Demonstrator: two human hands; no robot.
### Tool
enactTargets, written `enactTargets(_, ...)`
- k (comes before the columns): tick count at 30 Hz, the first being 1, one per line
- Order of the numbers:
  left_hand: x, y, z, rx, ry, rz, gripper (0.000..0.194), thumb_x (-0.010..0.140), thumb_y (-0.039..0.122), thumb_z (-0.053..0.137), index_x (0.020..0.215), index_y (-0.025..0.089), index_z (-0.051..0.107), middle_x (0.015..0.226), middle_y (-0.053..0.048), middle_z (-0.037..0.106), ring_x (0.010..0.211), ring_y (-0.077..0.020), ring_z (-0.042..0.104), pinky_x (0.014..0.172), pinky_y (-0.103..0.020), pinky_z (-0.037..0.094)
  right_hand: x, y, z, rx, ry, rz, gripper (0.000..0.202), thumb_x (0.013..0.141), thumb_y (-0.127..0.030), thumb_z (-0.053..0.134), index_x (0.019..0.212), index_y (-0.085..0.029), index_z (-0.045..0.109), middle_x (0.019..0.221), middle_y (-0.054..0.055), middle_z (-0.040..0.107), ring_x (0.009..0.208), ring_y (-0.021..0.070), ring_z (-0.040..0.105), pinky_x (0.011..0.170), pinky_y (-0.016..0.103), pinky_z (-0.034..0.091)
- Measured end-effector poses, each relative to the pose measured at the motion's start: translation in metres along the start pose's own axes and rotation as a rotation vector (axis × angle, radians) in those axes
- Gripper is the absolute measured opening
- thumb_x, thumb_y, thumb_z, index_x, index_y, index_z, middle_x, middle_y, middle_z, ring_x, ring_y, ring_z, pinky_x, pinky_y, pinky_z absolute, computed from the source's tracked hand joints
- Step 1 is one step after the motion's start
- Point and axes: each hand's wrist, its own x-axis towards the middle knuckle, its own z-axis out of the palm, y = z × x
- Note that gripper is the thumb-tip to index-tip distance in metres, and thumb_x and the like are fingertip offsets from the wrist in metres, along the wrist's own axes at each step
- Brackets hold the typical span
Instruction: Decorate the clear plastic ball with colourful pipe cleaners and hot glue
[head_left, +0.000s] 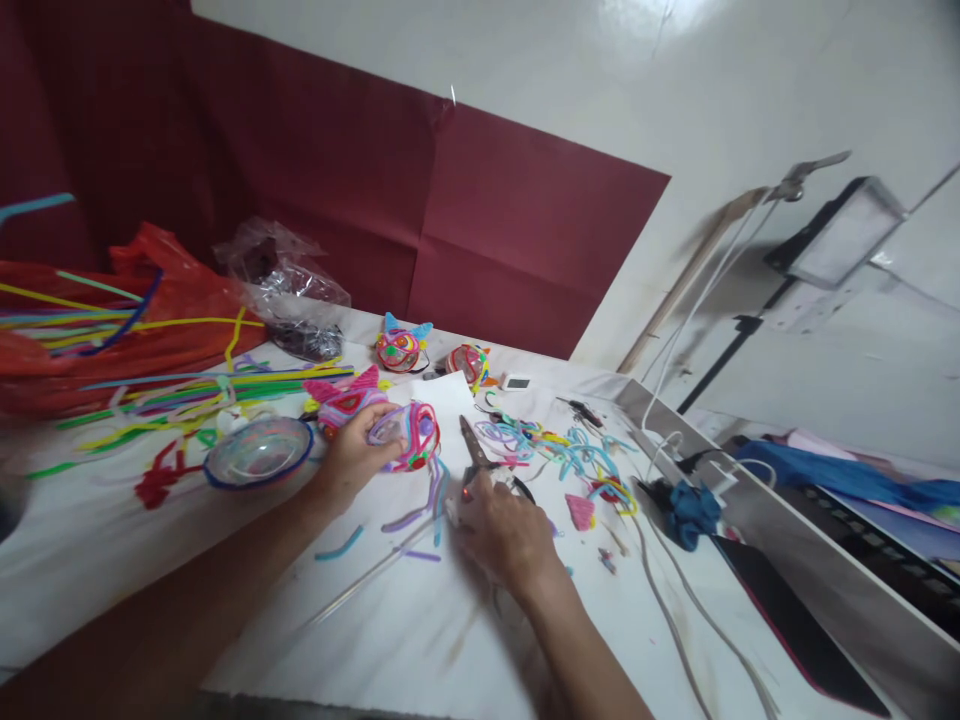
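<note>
My left hand is closed round a clear bowl-shaped piece wrapped in pink, purple and red fuzzy strips. To its right, my right hand rests low over the table, its fingers bent at a dark tool; scissors or a glue gun, blur hides which. A small red light shows by the fingers. Behind my left hand lies a pink eared piece. A clear bowl with a blue rim sits at the left. Cut purple and blue strips lie in front of the hands.
Two decorated balls stand near the wall beside a white gadget. Colourful strips fill a red bag at the left. Tangled strips and cables lie at the right, near a dark flat pad.
</note>
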Motion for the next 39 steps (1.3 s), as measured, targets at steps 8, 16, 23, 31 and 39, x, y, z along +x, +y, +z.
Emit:
enactTargets(8,-0.001,0.002,0.001,-0.039,0.023,-0.097,0.057,0.058,0.031,0.078,0.111,0.018,0.063,0.105,-0.006,0.071,0.097,-0.0247,0.067,0.084,-0.035,0.055,-0.004,0.001,-0.003,-0.034,0.007,-0.025,0.048,0.074,-0.017,0.07,0.121,-0.026,0.061,0.118,0.019,0.069,0.106,0.0411,0.069,0.073,0.045,0.056)
enactTargets(16,0.001,0.001,0.0,-0.055,0.028,-0.133,0.061,0.061,0.031,0.077,0.119,0.015,0.06,0.106,-0.005,0.069,0.094,-0.0205,0.066,0.087,-0.034,0.053,-0.003,0.003,0.002,-0.065,0.004,-0.008,0.05,0.078,-0.01,0.058,0.126,-0.024,0.059,0.111,0.018,0.073,0.101,0.0369,0.071,0.075,0.043,0.056)
enactTargets(23,0.001,0.003,-0.002,-0.05,0.052,-0.109,0.061,0.06,0.03,0.079,0.117,0.014,0.063,0.107,-0.009,0.072,0.1,-0.0271,0.067,0.09,-0.041,0.053,-0.001,0.007,-0.003,-0.019,0.067,0.016,0.054,0.075,-0.009,0.055,0.128,-0.018,0.054,0.114,0.016,0.071,0.11,0.0333,0.067,0.078,0.038,0.053)
enactTargets(31,0.004,-0.001,-0.003,-0.072,0.076,-0.105,0.058,0.055,0.031,0.08,0.11,0.018,0.067,0.103,-0.005,0.072,0.095,-0.026,0.068,0.086,-0.038,0.053,-0.004,0.009,-0.005,-0.014,0.16,-0.016,0.052,0.074,-0.008,0.055,0.125,-0.019,0.054,0.112,0.012,0.072,0.11,0.0289,0.065,0.075,0.032,0.048)
enactTargets(39,0.01,-0.012,-0.004,-0.098,0.092,-0.11,0.059,0.054,0.029,0.082,0.109,0.019,0.067,0.098,-0.003,0.072,0.091,-0.0239,0.068,0.081,-0.034,0.053,0.007,0.027,-0.006,0.282,0.323,-0.021,0.039,0.073,-0.015,0.058,0.112,-0.018,0.057,0.098,0.011,0.072,0.093,0.0287,0.066,0.066,0.032,0.042)
